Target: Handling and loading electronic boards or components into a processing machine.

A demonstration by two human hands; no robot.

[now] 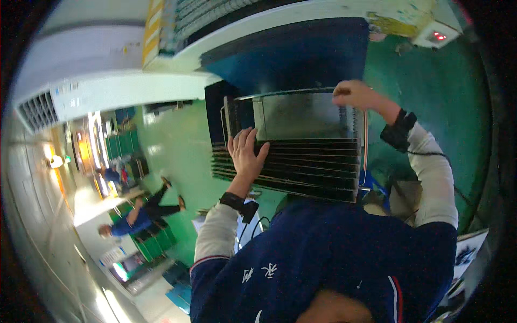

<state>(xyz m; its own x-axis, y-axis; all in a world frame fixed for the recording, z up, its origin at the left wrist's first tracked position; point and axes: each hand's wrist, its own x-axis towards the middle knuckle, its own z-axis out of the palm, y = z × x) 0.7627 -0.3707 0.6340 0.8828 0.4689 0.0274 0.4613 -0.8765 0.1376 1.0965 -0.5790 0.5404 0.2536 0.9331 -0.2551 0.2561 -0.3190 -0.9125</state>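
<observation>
In front of me is a magazine rack (230, 116) with metal rails and slotted ends. Its near part carries several thin dark boards (309, 164) standing side by side in a row. My left hand (246, 155) lies at the left end of these boards with its fingers spread, touching the nearest edges. Over the rack's far right corner is my right hand (355, 97), its fingers curled together; whatever they may hold is hidden. A flat grey surface (301, 116) shows between the rails on the rack's far side.
Beyond the rack lies a dark blue mat or panel (291, 54), beside a white machine frame (177, 64) with a conveyor. A small box with a red display (439, 36) sits far right. On the left, a person in blue (134, 218) sits near a bench. The floor is green.
</observation>
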